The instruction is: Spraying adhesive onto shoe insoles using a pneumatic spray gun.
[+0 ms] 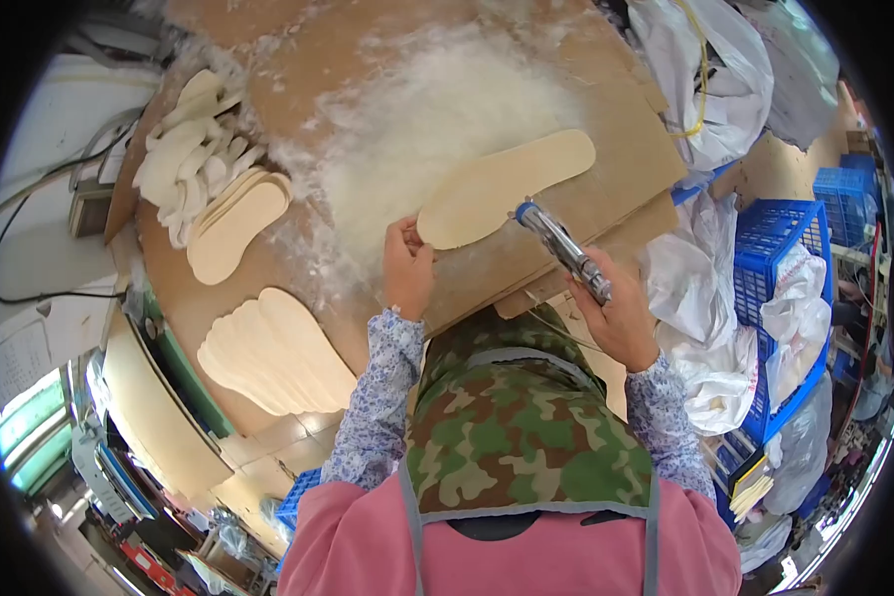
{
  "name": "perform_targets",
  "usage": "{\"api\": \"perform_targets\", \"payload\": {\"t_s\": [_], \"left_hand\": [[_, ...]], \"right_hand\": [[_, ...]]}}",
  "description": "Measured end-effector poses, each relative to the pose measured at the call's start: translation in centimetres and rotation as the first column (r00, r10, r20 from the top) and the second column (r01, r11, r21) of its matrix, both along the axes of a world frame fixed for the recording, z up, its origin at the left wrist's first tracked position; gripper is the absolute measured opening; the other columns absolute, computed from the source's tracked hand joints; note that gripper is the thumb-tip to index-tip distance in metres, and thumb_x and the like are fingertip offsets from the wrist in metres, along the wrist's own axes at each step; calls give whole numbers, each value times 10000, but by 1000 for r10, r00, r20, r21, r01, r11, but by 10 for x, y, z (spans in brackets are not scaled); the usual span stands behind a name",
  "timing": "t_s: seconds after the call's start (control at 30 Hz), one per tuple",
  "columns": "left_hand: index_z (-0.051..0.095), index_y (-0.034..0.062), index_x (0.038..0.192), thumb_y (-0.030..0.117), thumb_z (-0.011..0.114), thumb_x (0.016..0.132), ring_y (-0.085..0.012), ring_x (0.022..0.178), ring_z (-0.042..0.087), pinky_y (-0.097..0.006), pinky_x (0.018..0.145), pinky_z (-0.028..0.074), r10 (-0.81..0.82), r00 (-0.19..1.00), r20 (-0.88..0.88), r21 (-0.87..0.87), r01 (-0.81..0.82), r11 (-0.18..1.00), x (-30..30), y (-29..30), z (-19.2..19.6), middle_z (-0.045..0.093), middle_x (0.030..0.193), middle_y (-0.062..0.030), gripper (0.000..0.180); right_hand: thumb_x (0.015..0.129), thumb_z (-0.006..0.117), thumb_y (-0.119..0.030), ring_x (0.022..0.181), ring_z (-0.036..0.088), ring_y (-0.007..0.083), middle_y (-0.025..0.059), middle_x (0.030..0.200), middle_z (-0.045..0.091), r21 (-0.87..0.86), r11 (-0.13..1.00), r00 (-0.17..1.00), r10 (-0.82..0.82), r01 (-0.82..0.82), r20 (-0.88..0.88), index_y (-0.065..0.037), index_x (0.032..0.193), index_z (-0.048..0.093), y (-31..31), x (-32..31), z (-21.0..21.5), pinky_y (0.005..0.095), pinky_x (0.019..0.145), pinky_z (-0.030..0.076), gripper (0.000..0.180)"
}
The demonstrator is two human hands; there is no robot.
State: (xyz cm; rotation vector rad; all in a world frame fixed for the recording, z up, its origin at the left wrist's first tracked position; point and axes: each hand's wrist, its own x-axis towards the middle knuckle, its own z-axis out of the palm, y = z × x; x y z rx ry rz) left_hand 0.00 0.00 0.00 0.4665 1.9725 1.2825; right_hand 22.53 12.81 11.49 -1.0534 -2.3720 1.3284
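A cream shoe insole (512, 184) lies aslant on the brown cardboard work surface (621, 179). Its near left end is pinched between the thumb and fingers of my left hand (409, 273). My right hand (618, 316) is wrapped around a shiny cylindrical metal tool (566, 248) with a blue collar at its far end. That tip is close to the insole's near edge; whether it touches I cannot tell. To the left, a fanned stack of insoles (273, 353) sits near the table's front edge. Beyond it lies a smaller stack of insoles (238, 223).
Pale dust (407, 129) covers much of the cardboard. Loose insole pieces (189, 159) are heaped at the far left. On the right stand blue plastic crates (765, 258) with white plastic bags (700, 268), and a large white sack (710, 79) is behind. A black cable (55, 298) hangs at left.
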Motion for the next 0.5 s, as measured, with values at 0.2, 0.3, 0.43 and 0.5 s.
{"api": "perform_targets", "payload": {"t_s": [0.2, 0.3, 0.43, 0.5], "left_hand": [[420, 7, 1194, -5, 489, 818, -103, 687, 529, -211, 487, 438, 48, 998, 33, 19, -49, 999, 7, 8, 4, 511, 920, -64, 382], [420, 9, 1195, -12, 492, 815, -102, 690, 530, -201, 485, 434, 50, 998, 34, 30, -51, 998, 7, 6, 1, 509, 919, -63, 388], [431, 14, 1178, 4, 503, 812, -98, 668, 548, -206, 479, 448, 55, 998, -6, 45, -55, 998, 6, 5, 1, 530, 864, -45, 373], [431, 15, 1174, 5, 504, 813, -96, 667, 545, -205, 477, 446, 53, 999, -3, 47, -52, 998, 5, 5, 2, 525, 863, -43, 368]], "right_hand": [[817, 571, -5, 780, 588, 319, 139, 854, 603, -32, 993, 993, -113, 112, -32, -35, 1099, 508, 14, 17, -7, 358, 671, 449, 291], [827, 568, -10, 728, 588, 317, 143, 817, 598, 8, 984, 982, -177, 178, -72, -29, 1092, 506, 19, 24, -12, 347, 634, 448, 272], [840, 569, -24, 652, 568, 241, 124, 773, 591, 42, 966, 965, -251, 255, -73, -26, 1082, 516, 23, 34, -13, 318, 591, 440, 248], [839, 571, -25, 640, 559, 212, 114, 767, 591, 48, 957, 958, -284, 286, -46, -26, 1078, 523, 23, 37, -12, 309, 584, 438, 243]]}}
